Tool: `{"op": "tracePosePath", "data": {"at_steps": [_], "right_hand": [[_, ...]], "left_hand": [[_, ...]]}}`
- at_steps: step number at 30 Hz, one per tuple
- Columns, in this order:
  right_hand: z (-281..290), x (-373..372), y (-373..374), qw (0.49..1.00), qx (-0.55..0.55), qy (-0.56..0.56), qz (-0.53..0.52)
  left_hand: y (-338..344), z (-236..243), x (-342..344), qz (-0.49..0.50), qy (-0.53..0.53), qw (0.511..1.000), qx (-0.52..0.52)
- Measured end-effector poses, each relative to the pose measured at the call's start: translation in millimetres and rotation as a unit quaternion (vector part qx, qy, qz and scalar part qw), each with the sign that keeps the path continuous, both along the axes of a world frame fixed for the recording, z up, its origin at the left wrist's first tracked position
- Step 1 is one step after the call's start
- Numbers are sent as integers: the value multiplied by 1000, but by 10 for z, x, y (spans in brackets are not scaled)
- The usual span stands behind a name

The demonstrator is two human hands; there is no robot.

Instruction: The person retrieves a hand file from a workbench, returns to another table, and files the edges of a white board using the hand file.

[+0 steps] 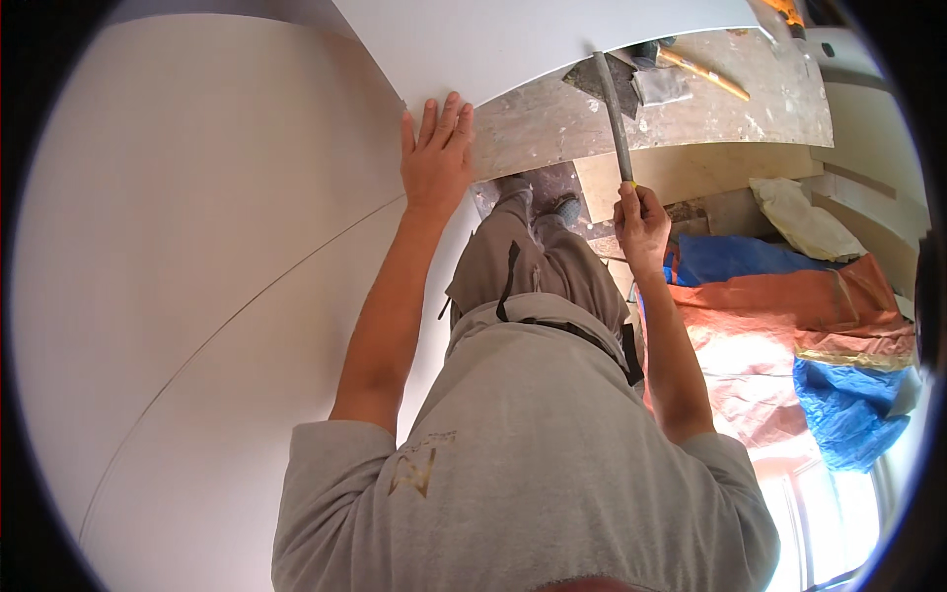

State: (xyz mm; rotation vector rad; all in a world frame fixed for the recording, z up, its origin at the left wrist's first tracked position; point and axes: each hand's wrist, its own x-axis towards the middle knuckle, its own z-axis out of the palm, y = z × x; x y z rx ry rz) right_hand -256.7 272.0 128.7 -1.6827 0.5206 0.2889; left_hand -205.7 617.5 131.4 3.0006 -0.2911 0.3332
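Observation:
My left hand (438, 158) lies flat with fingers spread at the lower corner of a white board (533, 44), beside the large white panel (197, 227) on the left. Closed around the lower end of a long, narrow grey bar-shaped tool (614, 113) is my right hand (643, 227). A bit of yellow shows where the fingers grip it. The tool points away from me, its far end at the curved-looking edge of the white board; whether it touches I cannot tell. Beneath it is a dark, angular flat piece (623, 91).
Under the white board, a paint-spattered plank (779, 109) bears a wooden-handled tool (705, 74) and a grey sheet (663, 87). Orange sheeting (740, 316), blue sheeting (848, 409) and a whitish sack (804, 219) lie right. A thin seam (237, 306) crosses the left panel.

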Motion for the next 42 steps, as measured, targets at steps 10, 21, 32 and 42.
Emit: {"op": "tracePosePath", "data": {"at_steps": [10, 21, 32, 42], "right_hand": [[182, -338, -286, 1000, 2, -29, -9], [220, -619, -398, 998, 4, -64, -2], [354, -847, -519, 998, -8, -58, -7], [249, -781, -427, 997, 12, -70, -17]], "left_hand": [[-134, 99, 314, -47, -15, 999, -15], [471, 153, 533, -142, 7, 988, -67], [385, 122, 691, -193, -11, 978, -77], [336, 65, 668, -152, -26, 980, -126]]}}
